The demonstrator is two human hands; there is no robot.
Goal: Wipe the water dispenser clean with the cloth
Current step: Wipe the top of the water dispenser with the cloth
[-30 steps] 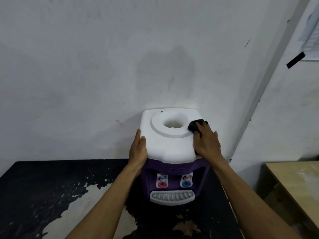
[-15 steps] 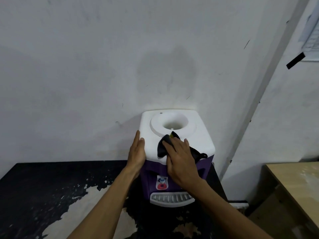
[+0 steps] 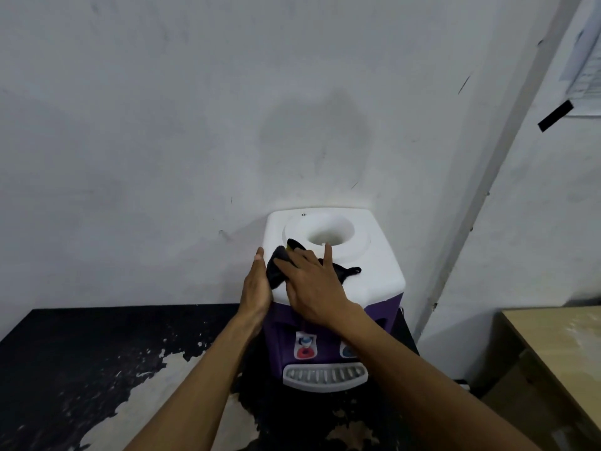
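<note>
We have the water dispenser (image 3: pixel 335 288) right under our hands, standing on the worktop (image 3: pixel 81 369) against the wall (image 3: pixel 195 125). Its top is a smooth white plastic cap with rounded corners and a round sunken well just beyond our fingertips; below our wrists the body turns glossy purple, with two taps and a pale slotted drip tray (image 3: pixel 325 375) nearest us.

Our right hand (image 3: pixel 313 281) lies flat and spread on the cloth (image 3: pixel 276 266), a dark, soft, crumpled rag, pressing it onto the near left part of the white top; one tail of it pokes out past the hand's far side. Our left hand (image 3: pixel 257 284) is open, palm flat against the dispenser's left side, bracing it and holding nothing.

We judge the top is mid-wipe. Next the cloth likely needs to sweep around the well's rim and then down the purple front, with the left hand steadying against the push.

The worktop is black and badly flaked, pale patches showing beside our left forearm.
</note>
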